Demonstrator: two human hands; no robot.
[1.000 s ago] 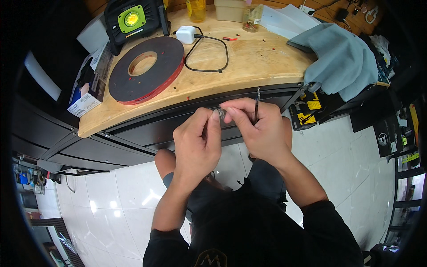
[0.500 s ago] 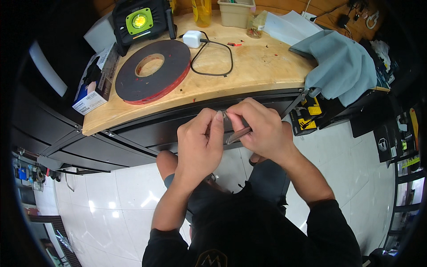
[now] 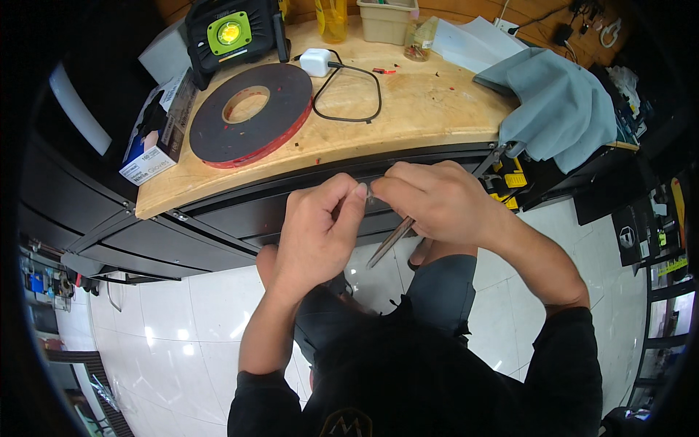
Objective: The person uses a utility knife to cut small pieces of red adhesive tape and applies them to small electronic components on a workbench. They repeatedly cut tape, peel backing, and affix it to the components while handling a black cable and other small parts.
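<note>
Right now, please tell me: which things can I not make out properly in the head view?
All in the head view:
- Small piece between left hand and right hand: too small, partly covered by both; its shape is unclear.
- Slim metal tool: its upper end is hidden by the right hand.
- Yellow bottle: its top is cut off by the upper edge.

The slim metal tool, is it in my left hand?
No, the slim metal tool juts from your right hand.

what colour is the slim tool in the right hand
The slim tool looks metallic grey, seen best in the head view.
</note>
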